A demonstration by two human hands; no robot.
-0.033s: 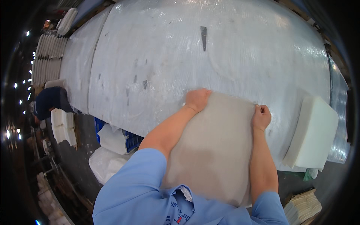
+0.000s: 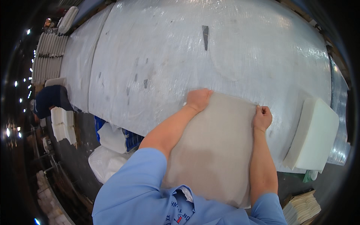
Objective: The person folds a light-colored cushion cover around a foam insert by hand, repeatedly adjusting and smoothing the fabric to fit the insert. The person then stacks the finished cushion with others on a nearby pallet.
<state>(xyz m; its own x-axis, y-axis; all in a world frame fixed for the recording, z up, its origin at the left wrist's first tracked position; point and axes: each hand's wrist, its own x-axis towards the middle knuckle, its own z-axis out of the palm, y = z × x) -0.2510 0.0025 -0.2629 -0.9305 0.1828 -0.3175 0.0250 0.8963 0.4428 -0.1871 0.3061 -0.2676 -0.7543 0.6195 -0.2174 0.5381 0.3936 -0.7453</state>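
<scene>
Cushion (image 2: 213, 146), the beige one, runs longways from the blue shirt (image 2: 127, 176) out onto the plastic-wrapped table (image 2: 168, 48), left hand (image 2: 198, 99) and right hand (image 2: 262, 117) both pinching its far corners, right slightly closer in, more table stretching past that edge and a foam block (image 2: 315, 135) off right.

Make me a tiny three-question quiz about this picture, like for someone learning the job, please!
1. True or false: the left hand and right hand both hold the beige fabric at its far corners.
2. What lies to the right of the right hand?
a) a metal hammer
b) a white foam block
c) a red bucket
3. What colour are the person's sleeves?

Key: 1. True. 2. b. 3. Light blue.
</scene>
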